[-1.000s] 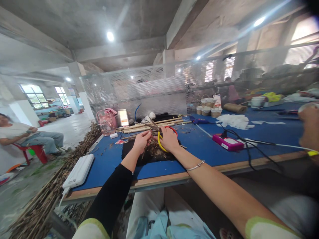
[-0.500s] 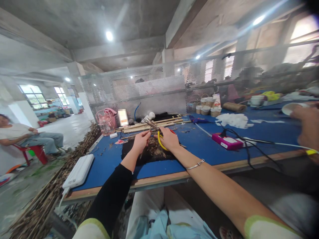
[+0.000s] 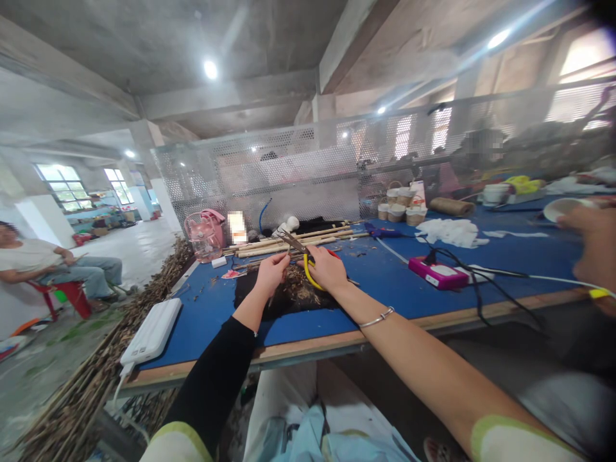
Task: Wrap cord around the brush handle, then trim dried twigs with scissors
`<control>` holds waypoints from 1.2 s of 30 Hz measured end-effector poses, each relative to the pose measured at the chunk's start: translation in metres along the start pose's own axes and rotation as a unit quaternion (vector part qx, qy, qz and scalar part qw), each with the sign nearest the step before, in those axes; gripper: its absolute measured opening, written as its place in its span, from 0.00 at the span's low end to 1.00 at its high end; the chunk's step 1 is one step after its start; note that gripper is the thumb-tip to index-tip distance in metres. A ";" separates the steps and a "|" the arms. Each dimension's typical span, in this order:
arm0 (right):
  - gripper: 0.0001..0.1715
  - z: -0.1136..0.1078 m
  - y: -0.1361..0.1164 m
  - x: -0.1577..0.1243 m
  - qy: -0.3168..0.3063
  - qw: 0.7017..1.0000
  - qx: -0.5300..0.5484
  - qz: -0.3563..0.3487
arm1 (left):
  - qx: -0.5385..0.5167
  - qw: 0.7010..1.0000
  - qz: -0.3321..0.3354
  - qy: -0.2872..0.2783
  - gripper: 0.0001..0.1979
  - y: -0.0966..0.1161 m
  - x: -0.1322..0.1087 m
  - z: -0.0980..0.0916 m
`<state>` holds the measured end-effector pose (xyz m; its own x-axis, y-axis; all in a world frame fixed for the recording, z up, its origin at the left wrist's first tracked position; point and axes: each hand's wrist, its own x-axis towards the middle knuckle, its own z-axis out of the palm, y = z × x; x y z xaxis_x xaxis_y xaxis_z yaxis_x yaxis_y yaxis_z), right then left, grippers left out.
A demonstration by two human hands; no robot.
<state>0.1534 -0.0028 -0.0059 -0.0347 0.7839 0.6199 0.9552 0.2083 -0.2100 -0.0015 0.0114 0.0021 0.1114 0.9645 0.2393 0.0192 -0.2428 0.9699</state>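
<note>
My right hand (image 3: 328, 268) grips a pair of scissors (image 3: 294, 241) by yellow and red handles, its blades pointing up and to the left. Close to the blades, my left hand (image 3: 272, 272) is pinched around a thin brown stalk (image 3: 272, 299), most of which the fingers cover. Beneath both hands lies a black cloth (image 3: 250, 292) strewn with brown plant scraps (image 3: 302, 285). Beyond them, several long pale sticks (image 3: 289, 245) rest across the blue table (image 3: 202, 340).
A white power bank (image 3: 151, 328) sits at the left front corner. Rightward are a purple power strip (image 3: 440, 273) with cables, white tissue (image 3: 450, 232), small pots (image 3: 397, 212) and a twine roll (image 3: 451, 206). A co-worker's hand (image 3: 590, 234) is at far right. Dry stalks (image 3: 96, 372) lie at left.
Barely anything differs. The scissors and both hands stay in nearly the same place, and the blades look slightly shifted to the left.
</note>
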 end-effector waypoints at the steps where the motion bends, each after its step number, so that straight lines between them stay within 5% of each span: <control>1: 0.24 0.000 0.000 0.000 -0.002 1.000 0.000 -0.002 | 0.002 1.000 -0.001 0.001 0.21 0.000 0.000 0.000; 17: 0.26 0.007 0.007 0.005 -0.008 0.998 0.066 0.013 | -0.029 0.999 -0.017 0.033 0.12 -0.006 0.011 -0.006; 26: 0.37 0.021 0.010 0.008 -0.075 0.978 0.193 -0.032 | -0.189 0.978 -0.068 -0.060 0.12 0.000 0.006 -0.002; 36: 0.38 0.029 0.012 0.010 -0.051 0.949 0.308 -0.051 | -0.150 0.975 -0.050 -0.156 0.14 -0.013 0.006 0.002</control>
<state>0.1560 0.0242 -0.0238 -0.1762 0.7871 0.5911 0.5943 0.5638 -0.5736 0.0012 0.0199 -0.0095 0.4219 0.8919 0.1631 -0.2417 -0.0628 0.9683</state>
